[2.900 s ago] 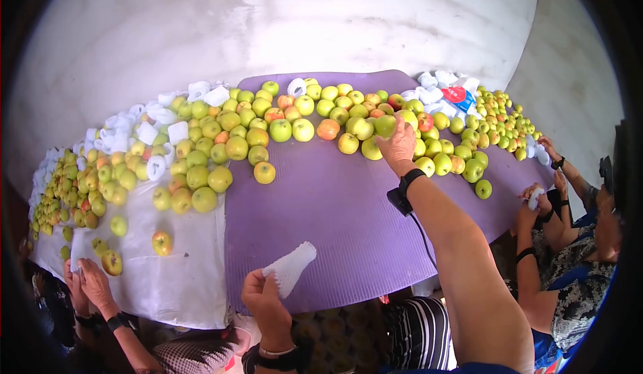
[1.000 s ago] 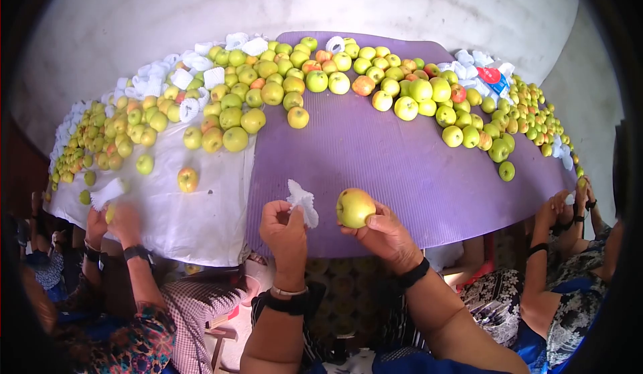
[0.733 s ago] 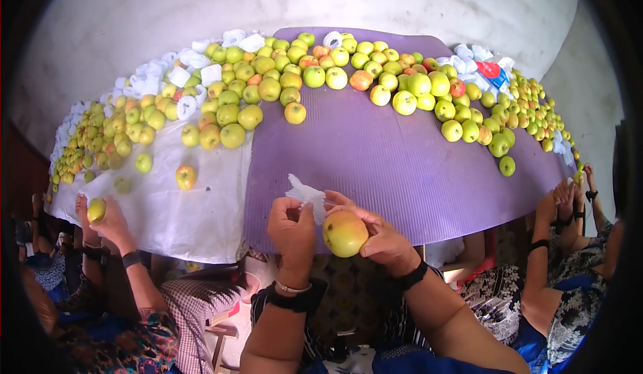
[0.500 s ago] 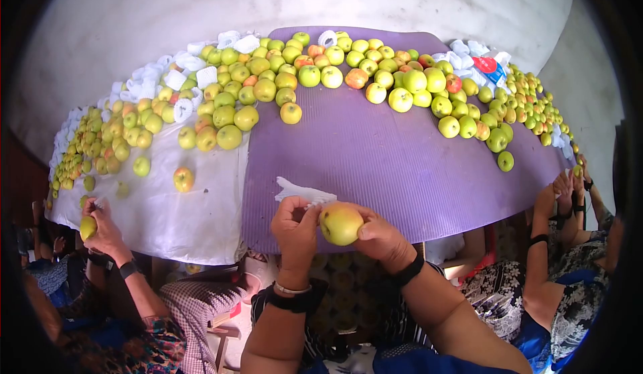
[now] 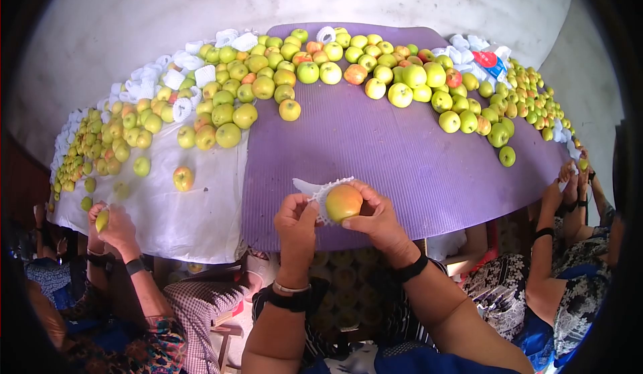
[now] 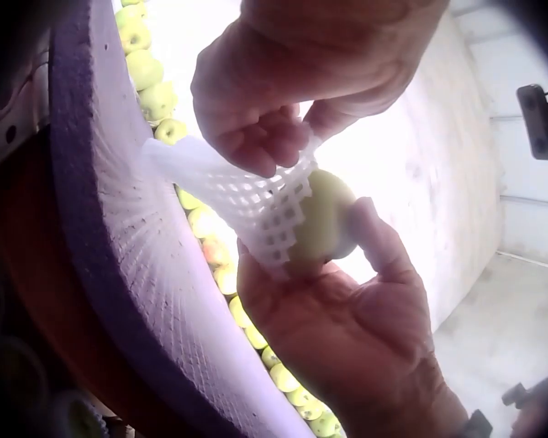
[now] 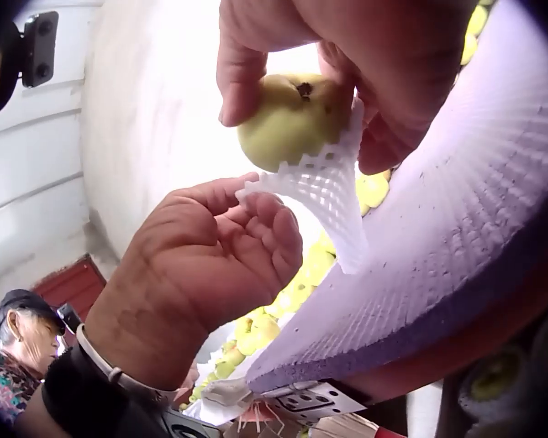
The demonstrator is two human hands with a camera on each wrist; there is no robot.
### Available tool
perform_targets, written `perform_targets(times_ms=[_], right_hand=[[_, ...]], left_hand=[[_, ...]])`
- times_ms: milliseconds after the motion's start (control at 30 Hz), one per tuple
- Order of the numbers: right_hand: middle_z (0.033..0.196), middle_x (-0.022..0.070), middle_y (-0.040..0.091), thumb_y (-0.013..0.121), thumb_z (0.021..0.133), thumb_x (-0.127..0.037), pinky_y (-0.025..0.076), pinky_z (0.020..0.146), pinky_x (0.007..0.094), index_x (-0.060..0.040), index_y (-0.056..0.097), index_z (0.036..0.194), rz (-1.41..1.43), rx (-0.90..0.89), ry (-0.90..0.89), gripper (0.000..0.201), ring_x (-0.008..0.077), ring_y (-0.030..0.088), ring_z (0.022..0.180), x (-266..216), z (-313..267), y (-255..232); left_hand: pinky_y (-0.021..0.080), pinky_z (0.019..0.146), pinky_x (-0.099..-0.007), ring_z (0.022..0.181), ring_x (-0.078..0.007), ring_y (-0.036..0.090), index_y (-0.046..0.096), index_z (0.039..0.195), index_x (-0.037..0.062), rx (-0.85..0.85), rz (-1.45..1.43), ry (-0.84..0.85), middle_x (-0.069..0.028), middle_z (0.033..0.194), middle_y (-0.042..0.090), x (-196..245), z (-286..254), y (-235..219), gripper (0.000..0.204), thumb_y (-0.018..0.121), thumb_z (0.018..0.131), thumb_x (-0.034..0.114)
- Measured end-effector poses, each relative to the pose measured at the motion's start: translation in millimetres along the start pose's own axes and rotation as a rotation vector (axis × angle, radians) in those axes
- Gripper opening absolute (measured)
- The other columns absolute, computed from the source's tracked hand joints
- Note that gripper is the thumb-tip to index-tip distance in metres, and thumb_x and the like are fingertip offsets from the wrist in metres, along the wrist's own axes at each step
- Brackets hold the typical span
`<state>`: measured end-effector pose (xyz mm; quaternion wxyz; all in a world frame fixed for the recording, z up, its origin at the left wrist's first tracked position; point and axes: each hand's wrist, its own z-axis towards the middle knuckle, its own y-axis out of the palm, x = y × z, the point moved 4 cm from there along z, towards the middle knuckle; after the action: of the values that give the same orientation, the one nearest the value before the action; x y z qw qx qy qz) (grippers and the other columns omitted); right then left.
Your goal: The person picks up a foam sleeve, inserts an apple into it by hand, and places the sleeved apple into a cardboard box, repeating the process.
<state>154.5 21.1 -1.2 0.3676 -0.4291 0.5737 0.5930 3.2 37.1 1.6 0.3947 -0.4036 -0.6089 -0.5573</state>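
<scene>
In the head view my right hand (image 5: 378, 223) grips a yellow-green apple (image 5: 343, 203) with a red blush, above the front edge of the purple mat. My left hand (image 5: 296, 223) pinches the rim of a white foam net sleeve (image 5: 324, 193). The sleeve's open mouth is stretched against the apple's far side, its narrow end pointing away. The left wrist view shows the mesh (image 6: 272, 214) spread over part of the apple (image 6: 325, 224). In the right wrist view the apple's stem end (image 7: 304, 89) is bare and faces the right palm.
Many apples (image 5: 228, 135) lie in a long heap along the back of the purple mat (image 5: 335, 146) and the white sheet (image 5: 194, 220). White foam sleeves (image 5: 144, 82) are piled at the back left. Other people's hands (image 5: 114, 230) work at left and right. Packed apples sit below the table edge.
My right hand has brought an apple from the heap back to my left hand. The foam sleeve has opened, and its mouth now sits against the apple.
</scene>
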Motion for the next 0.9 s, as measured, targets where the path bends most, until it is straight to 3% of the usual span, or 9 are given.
perform_targets(times_ms=[67,267,333,400,500,533,700,800,900], right_hand=[[0.120,0.0074,0.049,0.073,0.063,-0.001,0.037,0.098,0.0305,0.0019,0.047,0.124,-0.128,0.005,-0.056,0.067,0.0169,0.047,0.113,8,2,-5],[0.123,0.0094,0.045,0.075,0.062,-0.002,0.038,0.096,0.0310,0.0028,0.045,0.124,-0.276,0.140,-0.150,0.069,0.0179,0.045,0.114,9,2,-8],[0.123,0.0121,0.045,0.076,0.062,-0.002,0.040,0.095,0.0319,0.0016,0.045,0.123,-0.452,0.187,-0.379,0.069,0.0212,0.046,0.114,6,2,-10],[0.122,0.0138,0.045,0.076,0.061,-0.002,0.040,0.094,0.0322,0.0005,0.046,0.122,-0.531,0.183,-0.444,0.068,0.0234,0.047,0.114,6,3,-11],[0.122,0.0168,0.046,0.077,0.060,-0.002,0.040,0.094,0.0339,-0.0016,0.048,0.121,-0.706,0.187,-0.550,0.067,0.0286,0.047,0.114,-4,-1,-5],[0.122,0.0180,0.045,0.076,0.060,-0.002,0.040,0.095,0.0353,-0.0026,0.048,0.121,-0.803,0.195,-0.589,0.067,0.0316,0.047,0.113,-9,-3,-2],[0.122,0.0202,0.045,0.075,0.061,-0.001,0.040,0.094,0.0396,-0.0026,0.049,0.119,-1.002,0.082,-0.671,0.063,0.0368,0.046,0.112,-9,-4,8],[0.121,0.0203,0.045,0.073,0.063,-0.001,0.040,0.094,0.0405,-0.0029,0.048,0.120,-1.025,0.029,-0.687,0.062,0.0372,0.046,0.111,-12,-6,14],[0.120,0.0173,0.046,0.072,0.066,0.000,0.040,0.094,0.0394,-0.0033,0.047,0.121,-0.885,0.039,-0.600,0.060,0.0327,0.047,0.110,-29,-10,17]], left_hand=[[0.040,0.057,-0.0185,0.065,-0.0044,0.050,0.056,0.087,0.0019,-0.022,0.068,0.193,0.0018,0.074,0.055,0,1,-1,0.006,0.058,0.082,0.000],[0.040,0.058,-0.0190,0.063,-0.0047,0.049,0.056,0.084,0.0016,-0.190,0.368,0.376,0.0014,0.070,0.054,9,-12,17,0.005,0.058,0.080,-0.001],[0.041,0.058,-0.0196,0.066,-0.0056,0.050,0.055,0.084,0.0015,-0.213,0.340,0.310,0.0000,0.074,0.054,4,-13,15,0.006,0.058,0.079,-0.001],[0.042,0.059,-0.0202,0.068,-0.0065,0.051,0.055,0.084,0.0015,-0.234,0.313,0.245,-0.0014,0.079,0.054,-3,-10,13,0.008,0.058,0.078,-0.002],[0.045,0.061,-0.0222,0.077,-0.0099,0.053,0.053,0.088,0.0012,-0.222,0.372,0.395,-0.0046,0.093,0.051,-1,-8,11,0.016,0.061,0.075,-0.002],[0.046,0.062,-0.0235,0.081,-0.0116,0.053,0.052,0.093,0.0013,-0.225,0.336,0.304,-0.0058,0.098,0.049,-4,-8,12,0.023,0.064,0.073,-0.001],[0.048,0.065,-0.0253,0.084,-0.0145,0.054,0.050,0.107,0.0010,-0.162,0.379,0.220,-0.0075,0.102,0.048,-5,-8,14,0.043,0.070,0.069,0.003],[0.048,0.068,-0.0254,0.085,-0.0156,0.055,0.047,0.113,-0.0001,-0.173,0.579,0.399,-0.0085,0.101,0.049,-12,-2,8,0.051,0.072,0.069,0.006],[0.048,0.073,-0.0252,0.087,-0.0151,0.056,0.045,0.115,-0.0016,-0.203,0.426,0.264,-0.0091,0.102,0.052,-12,0,7,0.049,0.070,0.073,0.006]])
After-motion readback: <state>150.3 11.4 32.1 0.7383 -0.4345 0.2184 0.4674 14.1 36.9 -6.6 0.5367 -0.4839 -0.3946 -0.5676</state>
